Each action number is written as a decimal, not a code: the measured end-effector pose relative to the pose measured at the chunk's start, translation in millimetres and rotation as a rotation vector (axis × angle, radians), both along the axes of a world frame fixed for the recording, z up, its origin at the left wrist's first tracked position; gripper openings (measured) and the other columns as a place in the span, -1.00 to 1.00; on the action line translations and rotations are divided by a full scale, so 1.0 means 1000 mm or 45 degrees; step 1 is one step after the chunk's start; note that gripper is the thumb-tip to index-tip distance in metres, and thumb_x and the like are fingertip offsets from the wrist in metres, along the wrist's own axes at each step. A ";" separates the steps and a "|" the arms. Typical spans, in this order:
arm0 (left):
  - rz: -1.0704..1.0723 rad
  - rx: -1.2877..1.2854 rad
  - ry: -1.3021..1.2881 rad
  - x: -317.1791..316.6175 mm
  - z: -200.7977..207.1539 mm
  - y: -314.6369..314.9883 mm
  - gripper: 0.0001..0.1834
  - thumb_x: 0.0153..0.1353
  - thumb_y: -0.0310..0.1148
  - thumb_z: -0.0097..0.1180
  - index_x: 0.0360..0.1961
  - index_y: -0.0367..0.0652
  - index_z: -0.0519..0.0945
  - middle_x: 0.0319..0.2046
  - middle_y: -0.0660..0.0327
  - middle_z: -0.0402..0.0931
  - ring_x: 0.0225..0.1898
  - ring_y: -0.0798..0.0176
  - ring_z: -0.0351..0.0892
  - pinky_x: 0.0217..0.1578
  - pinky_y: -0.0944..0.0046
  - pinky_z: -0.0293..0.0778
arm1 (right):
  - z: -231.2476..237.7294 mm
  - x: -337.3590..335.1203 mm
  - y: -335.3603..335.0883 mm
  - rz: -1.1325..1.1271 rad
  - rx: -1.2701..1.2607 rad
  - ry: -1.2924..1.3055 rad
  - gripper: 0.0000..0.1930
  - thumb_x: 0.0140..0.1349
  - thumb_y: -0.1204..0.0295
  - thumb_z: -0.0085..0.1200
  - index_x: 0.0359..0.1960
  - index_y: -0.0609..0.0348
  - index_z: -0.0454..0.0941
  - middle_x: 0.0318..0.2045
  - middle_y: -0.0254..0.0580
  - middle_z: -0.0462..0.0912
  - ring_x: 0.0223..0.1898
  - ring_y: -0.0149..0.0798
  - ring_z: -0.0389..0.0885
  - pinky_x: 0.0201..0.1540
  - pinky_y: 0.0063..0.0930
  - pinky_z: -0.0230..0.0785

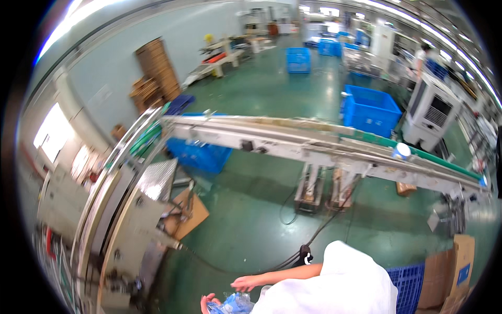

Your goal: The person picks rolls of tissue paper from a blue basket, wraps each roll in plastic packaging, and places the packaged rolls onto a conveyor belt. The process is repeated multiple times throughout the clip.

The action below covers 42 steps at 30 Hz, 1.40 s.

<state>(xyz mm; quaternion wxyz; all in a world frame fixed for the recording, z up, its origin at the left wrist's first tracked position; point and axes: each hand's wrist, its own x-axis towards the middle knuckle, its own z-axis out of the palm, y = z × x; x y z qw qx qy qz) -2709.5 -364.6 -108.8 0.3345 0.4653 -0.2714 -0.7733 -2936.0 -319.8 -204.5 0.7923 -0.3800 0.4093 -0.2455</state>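
Observation:
At the bottom edge, my left hand [210, 302] curls its fingers at the side of a clear plastic bag [235, 304] with blue and white contents I cannot make out. The picture's edge cuts off part of that hand and the bag. My right hand [246, 283] reaches in from the right out of a white sleeve [355, 267]. Its fingers are stretched out just above the bag, with nothing seen between them.
A long conveyor [293, 145] crosses ahead, carrying a white-topped container [401, 151]. Another conveyor [112, 230] curves along the left. Beyond stand a blue crate [371, 111] and an air cooler [431, 112]. Cables [285, 261] lie on the floor; cardboard boxes [436, 277] stand at lower right.

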 end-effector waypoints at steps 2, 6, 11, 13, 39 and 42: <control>0.203 -0.146 0.083 0.078 -0.009 0.031 -0.61 0.17 -0.06 -0.09 -0.37 -0.20 0.55 -0.76 0.14 0.43 -0.72 0.25 0.42 -0.63 0.30 0.42 | 0.066 0.079 0.002 0.234 0.157 -0.436 -0.28 0.17 -0.25 -0.32 0.25 -0.08 0.13 0.20 -0.22 0.17 0.17 -0.21 0.21 0.17 -0.17 0.11; 0.753 -0.222 0.111 0.164 0.048 0.091 -0.65 0.19 -0.12 -0.14 -0.35 -0.23 0.45 -0.77 0.16 0.34 -0.72 0.29 0.30 -0.67 0.36 0.29 | 0.084 0.239 0.022 0.678 0.673 -0.916 -0.36 0.22 -0.19 -0.34 0.18 -0.05 0.23 0.12 -0.25 0.34 0.09 -0.24 0.33 0.12 -0.23 0.20; 1.574 -0.762 -0.176 0.299 0.046 0.170 -0.65 0.21 -0.12 -0.22 -0.53 -0.18 0.36 -0.74 0.17 0.31 -0.70 0.30 0.29 -0.67 0.38 0.24 | 0.141 0.392 0.068 1.266 0.970 -0.542 -0.44 0.17 -0.14 -0.12 -0.01 0.01 0.42 -0.08 -0.32 0.52 -0.13 -0.31 0.48 -0.11 -0.35 0.37; 1.795 -0.912 -0.480 0.339 0.049 0.198 -0.64 0.21 -0.13 -0.23 -0.53 -0.20 0.35 -0.73 0.16 0.30 -0.71 0.30 0.30 -0.68 0.38 0.24 | 0.125 0.451 0.081 1.436 0.900 -0.399 -0.47 0.16 -0.12 -0.08 -0.05 0.04 0.44 -0.13 -0.33 0.54 -0.18 -0.32 0.50 -0.15 -0.36 0.38; 1.755 -0.292 -2.040 0.975 0.016 0.313 0.07 -0.35 0.23 0.32 0.08 -0.28 0.21 0.09 -0.08 0.12 0.09 -0.14 0.18 0.06 0.02 0.18 | 0.079 1.232 0.159 1.449 0.807 0.242 -0.75 0.14 0.37 -0.19 -0.18 0.11 0.42 -0.28 -0.20 0.54 -0.26 -0.22 0.55 -0.20 -0.31 0.42; 1.780 -0.268 -2.068 1.078 0.032 0.324 -0.25 -0.28 0.09 0.35 -0.13 -0.17 0.40 -0.08 0.05 0.33 -0.06 -0.02 0.32 -0.10 0.10 0.30 | 0.036 1.327 0.179 1.468 0.933 0.187 -0.74 0.18 0.31 -0.22 -0.17 0.07 0.43 -0.28 -0.23 0.54 -0.25 -0.22 0.54 -0.18 -0.27 0.40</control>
